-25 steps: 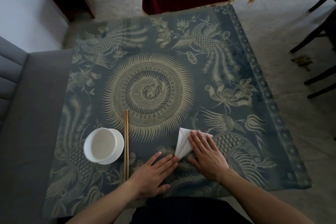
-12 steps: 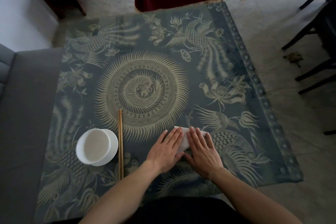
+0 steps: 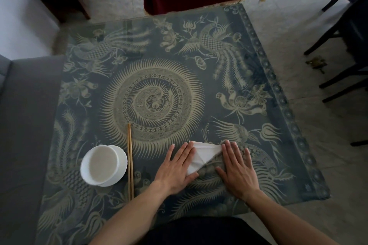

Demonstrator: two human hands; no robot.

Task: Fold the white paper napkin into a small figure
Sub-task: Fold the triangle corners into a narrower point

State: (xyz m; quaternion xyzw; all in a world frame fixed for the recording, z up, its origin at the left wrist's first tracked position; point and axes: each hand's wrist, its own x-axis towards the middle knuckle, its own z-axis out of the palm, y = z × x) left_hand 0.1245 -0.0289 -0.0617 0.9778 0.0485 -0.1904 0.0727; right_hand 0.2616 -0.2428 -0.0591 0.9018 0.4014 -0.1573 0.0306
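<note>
The white paper napkin [image 3: 201, 155] sits near the front edge of the table with the blue-and-cream patterned cloth [image 3: 258, 49], already folded into a rough triangle with a crease down the middle. The left hand [image 3: 176, 167] lies flat on its left side, fingers straight, and the right hand [image 3: 237, 169] is flat with fingertips just at the napkin's right corner, nothing pinched or gripped. Thin paper like this is probably super light and soft, tears easily and slides on the cloth, so pinning one half while lifting a corner looks like the safest hold. Plenty of room ahead and right; the pair of wooden chopsticks [image 3: 130, 161] and the white ceramic bowl [image 3: 103, 165] sit off to the left.
</note>
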